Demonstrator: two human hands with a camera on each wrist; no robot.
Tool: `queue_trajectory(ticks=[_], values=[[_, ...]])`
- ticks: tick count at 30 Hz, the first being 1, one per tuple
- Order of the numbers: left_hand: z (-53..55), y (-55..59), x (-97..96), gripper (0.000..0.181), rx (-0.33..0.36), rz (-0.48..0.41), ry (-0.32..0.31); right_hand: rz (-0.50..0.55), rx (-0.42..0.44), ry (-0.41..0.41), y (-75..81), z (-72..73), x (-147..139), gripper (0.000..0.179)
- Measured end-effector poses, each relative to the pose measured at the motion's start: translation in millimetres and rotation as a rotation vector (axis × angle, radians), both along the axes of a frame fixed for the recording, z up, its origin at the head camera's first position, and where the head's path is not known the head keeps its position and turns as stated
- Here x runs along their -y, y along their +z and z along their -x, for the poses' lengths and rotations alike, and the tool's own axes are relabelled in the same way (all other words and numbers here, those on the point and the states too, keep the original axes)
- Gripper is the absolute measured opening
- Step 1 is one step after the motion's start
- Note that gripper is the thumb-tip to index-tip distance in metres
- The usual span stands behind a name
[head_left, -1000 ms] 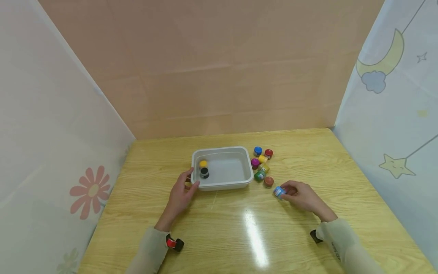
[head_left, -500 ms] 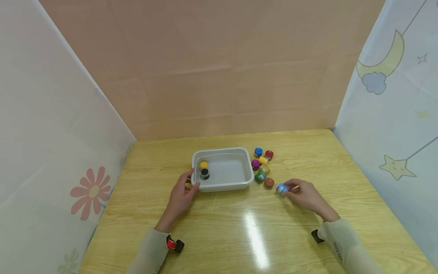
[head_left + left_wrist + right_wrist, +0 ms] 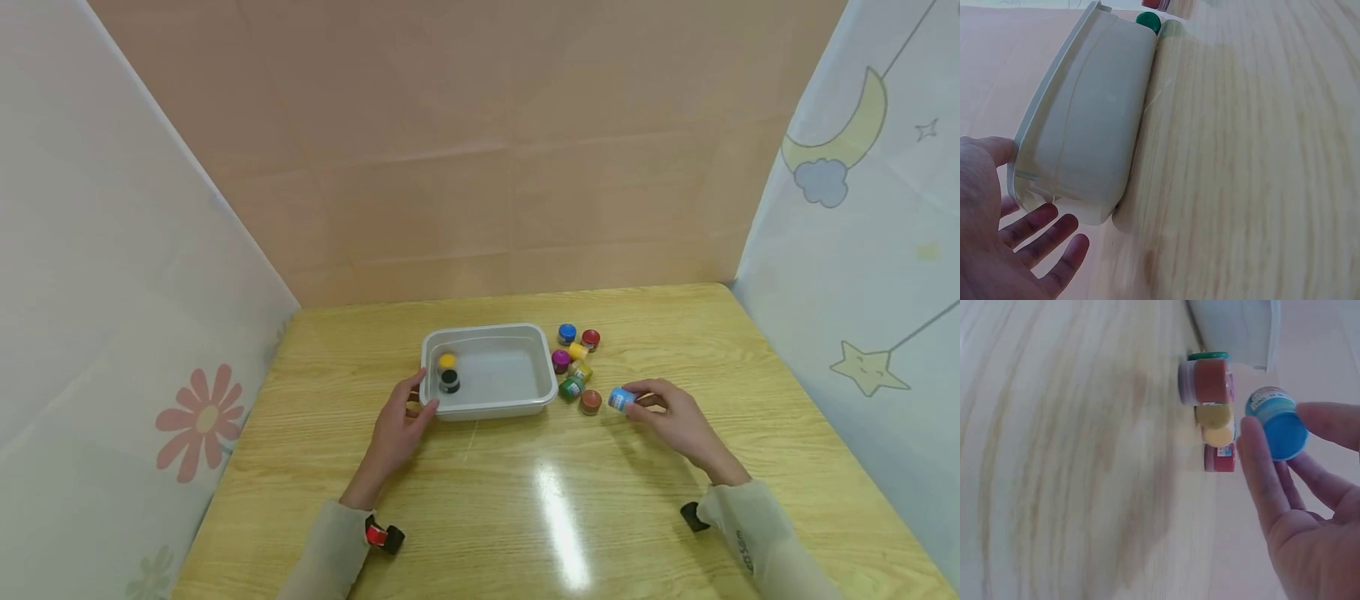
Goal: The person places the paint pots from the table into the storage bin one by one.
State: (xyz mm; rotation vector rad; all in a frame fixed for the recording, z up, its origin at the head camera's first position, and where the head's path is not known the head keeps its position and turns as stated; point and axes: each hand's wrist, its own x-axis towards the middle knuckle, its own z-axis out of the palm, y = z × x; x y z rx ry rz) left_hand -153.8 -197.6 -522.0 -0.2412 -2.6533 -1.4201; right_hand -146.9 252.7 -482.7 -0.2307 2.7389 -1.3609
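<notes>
My right hand (image 3: 675, 417) pinches a small light-blue paint jar (image 3: 622, 398) between thumb and fingers, raised over the table. In the right wrist view, its blue lid (image 3: 1286, 435) faces the palm side. My left hand (image 3: 397, 425) grips the front-left corner of a white plastic tray (image 3: 491, 410), thumb at the front rim and fingers at the left side. The left wrist view shows the lower fingers (image 3: 1054, 234) spread beside the tray's outer wall. Inside the tray, a yellow-lidded jar (image 3: 447, 362) stands behind a black-lidded jar (image 3: 450, 381).
Right of the tray lie several more paint jars: brown (image 3: 591, 402), green (image 3: 572, 387), ochre (image 3: 580, 371), purple (image 3: 560, 360), pale orange (image 3: 577, 351), blue (image 3: 567, 333) and red (image 3: 591, 339). A wooden table (image 3: 510, 500) bears everything, with a covered wall (image 3: 487, 208) behind.
My right hand has lifted the light-blue jar and moved it slightly away from me and to the right. My left hand and the tray stay in place.
</notes>
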Motion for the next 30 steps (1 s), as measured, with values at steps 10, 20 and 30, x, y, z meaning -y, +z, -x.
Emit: queue_trajectory(ticks=[10, 20, 30], values=[[-0.5, -3.8, -0.2, 0.061, 0.008, 0.007, -0.005, 0.237, -0.048, 0.018, 4.1, -1.6, 1, 0.039], [-0.6, -3.0, 1.5, 0.061, 0.001, 0.01, 0.017, 0.41, 0.014, 0.077, 3.4, 5.1, 6, 0.043], [1.1, -2.1, -1.0, 0.061, 0.02, 0.005, 0.007, 0.533, 0.024, 0.133, 4.4, 14.7, 10, 0.042]])
